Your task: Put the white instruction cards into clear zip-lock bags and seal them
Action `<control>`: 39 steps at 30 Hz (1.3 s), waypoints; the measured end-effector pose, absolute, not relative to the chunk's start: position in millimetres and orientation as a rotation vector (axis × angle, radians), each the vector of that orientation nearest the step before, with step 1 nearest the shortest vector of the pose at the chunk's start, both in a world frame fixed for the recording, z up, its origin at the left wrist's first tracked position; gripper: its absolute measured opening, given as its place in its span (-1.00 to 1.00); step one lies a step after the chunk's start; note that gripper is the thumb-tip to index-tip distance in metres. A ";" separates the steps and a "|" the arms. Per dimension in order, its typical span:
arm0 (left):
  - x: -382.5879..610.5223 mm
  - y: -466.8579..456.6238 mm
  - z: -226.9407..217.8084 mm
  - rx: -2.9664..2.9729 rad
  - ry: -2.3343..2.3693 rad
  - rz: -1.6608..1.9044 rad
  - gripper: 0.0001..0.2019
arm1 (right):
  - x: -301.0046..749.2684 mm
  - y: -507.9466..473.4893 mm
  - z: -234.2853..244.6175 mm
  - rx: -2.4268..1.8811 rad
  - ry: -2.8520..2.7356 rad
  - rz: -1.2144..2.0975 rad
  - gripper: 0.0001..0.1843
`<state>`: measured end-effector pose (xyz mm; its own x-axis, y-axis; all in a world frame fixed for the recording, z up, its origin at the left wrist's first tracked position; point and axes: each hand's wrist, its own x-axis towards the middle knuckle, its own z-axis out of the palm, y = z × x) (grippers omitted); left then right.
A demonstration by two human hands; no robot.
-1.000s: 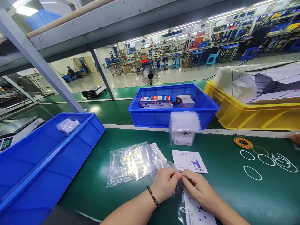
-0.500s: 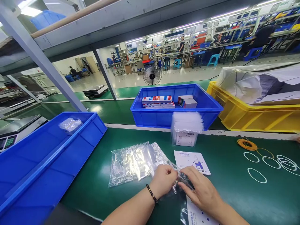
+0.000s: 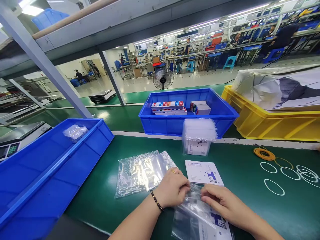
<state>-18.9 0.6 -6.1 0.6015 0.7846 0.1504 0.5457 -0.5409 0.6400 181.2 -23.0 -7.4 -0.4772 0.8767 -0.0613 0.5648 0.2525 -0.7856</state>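
Note:
My left hand (image 3: 175, 187) is closed, pinching the upper edge of a clear plastic bag (image 3: 186, 218). Thumb and fingers of my right hand (image 3: 222, 201) close on the same bag's right side. A white printed booklet (image 3: 221, 230) with purple graphics shows at and below the bag; whether it lies inside or underneath I cannot tell. Just beyond my hands lies a white stack of printed booklets (image 3: 203, 173). More clear bags (image 3: 137, 175) lie flat and overlapping to the left. Behind the booklets stands a bundle of pieces in clear plastic (image 3: 199, 136).
A blue bin (image 3: 162, 124) holding printed boxes stands at the back, a yellow bin (image 3: 280, 128) right of it. A long blue bin (image 3: 82, 160) and a scale (image 3: 22, 138) are at left. Orange rubber bands (image 3: 263, 154) and white rings (image 3: 274, 187) lie at right.
The bag in my hands has come down and towards me, spreading over the near booklet. My right hand has shifted right, and the gap between my hands has widened.

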 end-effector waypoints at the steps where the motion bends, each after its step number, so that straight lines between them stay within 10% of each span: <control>1: -20.2 2.4 -5.8 2.258 1.081 0.604 -0.85 | 182.9 -23.0 -8.4 -1.349 -2.058 1.122 -0.79; 39: -13.4 -20.1 -12.3 1.347 0.395 0.349 -0.42 | 90.3 67.6 20.7 -1.614 -2.540 0.331 -0.77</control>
<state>-13.4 -20.1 -12.3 0.8838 0.4620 -0.0739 -0.0168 0.1891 0.9818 90.3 67.6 20.7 -0.4271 0.9040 -0.0204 0.8790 0.4098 -0.2437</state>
